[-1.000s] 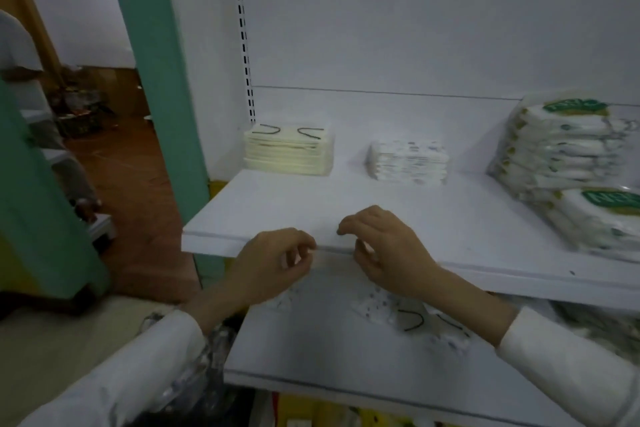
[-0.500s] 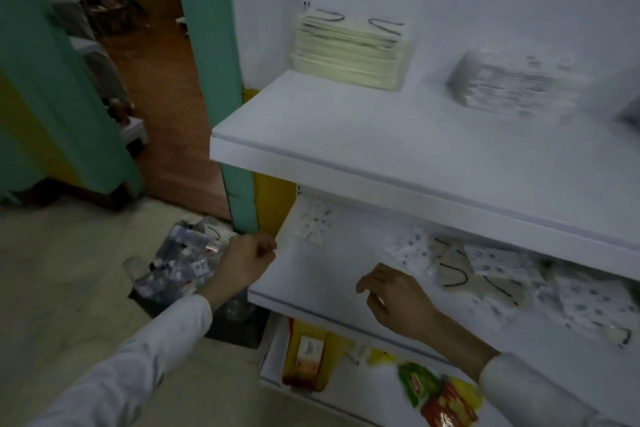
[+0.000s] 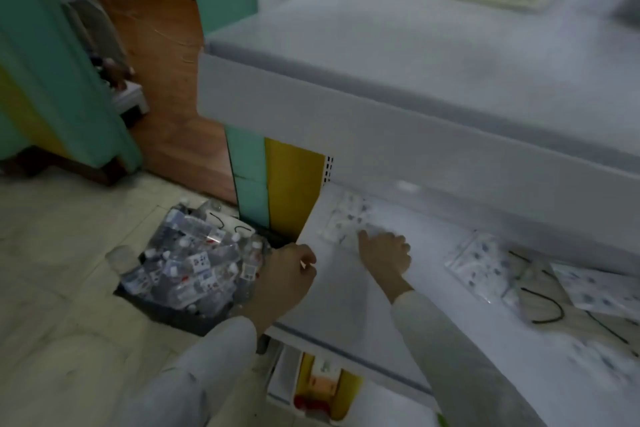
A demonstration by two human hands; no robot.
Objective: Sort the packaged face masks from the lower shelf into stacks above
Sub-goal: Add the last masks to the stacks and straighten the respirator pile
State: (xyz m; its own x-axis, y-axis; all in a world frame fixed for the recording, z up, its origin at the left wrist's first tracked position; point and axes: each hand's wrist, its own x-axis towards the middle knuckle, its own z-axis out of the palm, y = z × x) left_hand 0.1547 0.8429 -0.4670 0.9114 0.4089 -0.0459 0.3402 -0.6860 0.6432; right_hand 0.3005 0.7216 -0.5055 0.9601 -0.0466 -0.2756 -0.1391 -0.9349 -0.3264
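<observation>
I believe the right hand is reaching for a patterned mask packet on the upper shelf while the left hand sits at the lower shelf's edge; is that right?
No: in the head view the mask packet lies on the lower shelf. The right hand reaches for it and the left hand sits at that shelf's edge.

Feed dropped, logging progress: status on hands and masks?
Left hand curled at corner of lower shelf. Right hand touching patterned mask packet, grip unclear. More packets to its right. Nothing in the way.
</observation>
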